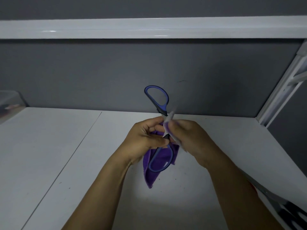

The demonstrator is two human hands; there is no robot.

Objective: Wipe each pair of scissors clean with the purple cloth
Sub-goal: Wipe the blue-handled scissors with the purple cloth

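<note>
1. A clear box (10, 103) sits at the far left edge of the white bench (66, 155), against the grey wall (116, 72).
2. The left hand (144, 138) is raised over the bench. Its fingers are curled round the bunched purple cloth (149, 171), and its thumb presses near the scissors' pivot. The rest of the cloth hangs below the hand.
3. The scissors (163, 108) are held between both hands, spread wide. One blue handle loop points up towards the wall, and the other lies against the hanging cloth.
4. The right hand (187, 138) has its fingers closed on a blurred blade, just beside the left hand.
</note>
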